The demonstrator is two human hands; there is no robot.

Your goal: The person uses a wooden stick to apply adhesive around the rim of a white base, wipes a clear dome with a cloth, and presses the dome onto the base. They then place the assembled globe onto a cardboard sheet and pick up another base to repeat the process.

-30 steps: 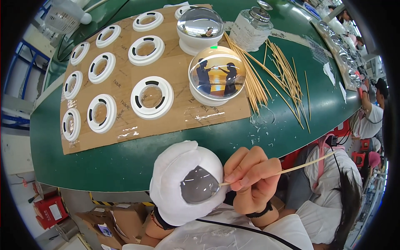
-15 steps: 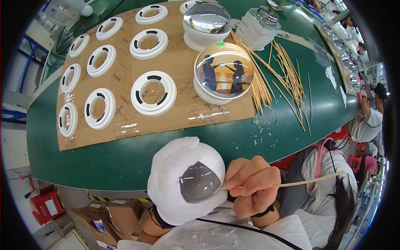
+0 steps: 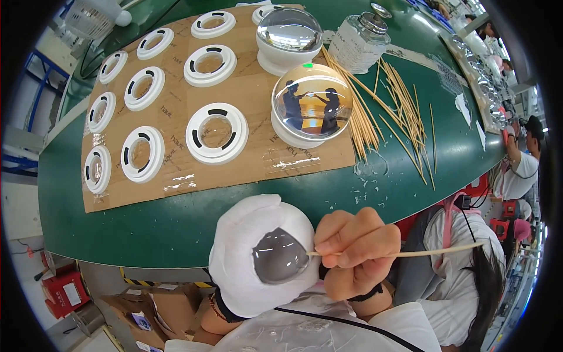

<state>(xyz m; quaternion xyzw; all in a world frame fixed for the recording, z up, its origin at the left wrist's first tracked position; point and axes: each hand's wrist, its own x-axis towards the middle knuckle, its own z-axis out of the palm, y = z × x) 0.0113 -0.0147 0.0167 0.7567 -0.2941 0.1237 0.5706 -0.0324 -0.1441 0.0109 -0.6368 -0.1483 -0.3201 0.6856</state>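
My left hand (image 3: 234, 293) is mostly covered by a white cloth (image 3: 231, 249) wrapped round a glass ball (image 3: 280, 255); its fingers do not show. A rounded patch of the ball, grey and glossy, is bare in the cloth's opening. My right hand (image 3: 359, 252) is closed in a pinch on a thin wooden stick (image 3: 434, 252). The stick lies nearly level, its left tip at the right edge of the bare patch. Beyond them, a clear ball with a sunset picture of two figures (image 3: 314, 102) sits on a white base, and another clear ball (image 3: 289, 29) stands behind it.
Several white rings with black strips (image 3: 217, 134) lie in rows on a cardboard sheet (image 3: 264, 170) on the green table (image 3: 146, 234). Loose wooden sticks (image 3: 404, 111) and a glass jar (image 3: 359, 44) are at the right. A person (image 3: 437, 252) sits close on my right.
My right hand has shifted slightly up and to the right, baring more of the stick's left end. The cloth-wrapped ball has stayed almost in place.
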